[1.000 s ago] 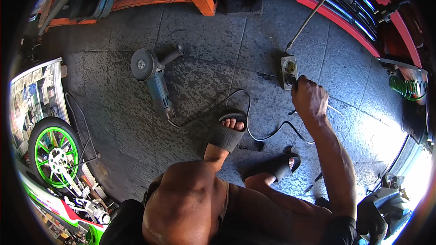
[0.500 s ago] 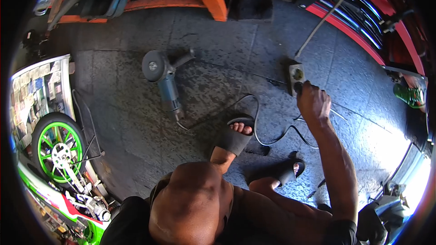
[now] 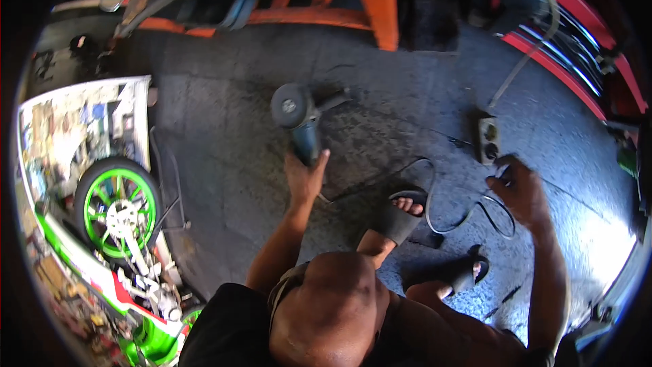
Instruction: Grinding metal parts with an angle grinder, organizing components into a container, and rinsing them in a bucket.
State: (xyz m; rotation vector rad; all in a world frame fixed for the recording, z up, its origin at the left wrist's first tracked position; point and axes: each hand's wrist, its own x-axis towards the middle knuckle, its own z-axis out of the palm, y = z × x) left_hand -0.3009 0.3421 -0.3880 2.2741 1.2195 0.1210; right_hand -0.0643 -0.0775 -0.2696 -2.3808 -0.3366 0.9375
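My left hand (image 3: pixel 304 175) is closed round the blue body of an angle grinder (image 3: pixel 291 106) with a dark disc guard and side handle. My right hand (image 3: pixel 519 194) is just below a power socket block (image 3: pixel 488 141), fingers loosely curled but apart, with nothing clearly held; they are slightly blurred. A dark plug (image 3: pixel 490 151) appears to sit in the block's lower socket. The grinder's black cord (image 3: pixel 468 223) loops past my sandalled foot (image 3: pixel 396 221) toward my right hand.
An orange metal frame (image 3: pixel 377 3) and dark block (image 3: pixel 433 24) stand at the back. A red tool cabinet (image 3: pixel 553 75) is top right. A green-rimmed motorcycle wheel (image 3: pixel 117 207) and glass display case (image 3: pixel 85 119) line the left. A pale cable (image 3: pixel 516 68) runs down to the socket.
My left hand has come into view and taken hold of the grinder. My right hand has drawn back from the plug at the socket. The whole view has shifted.
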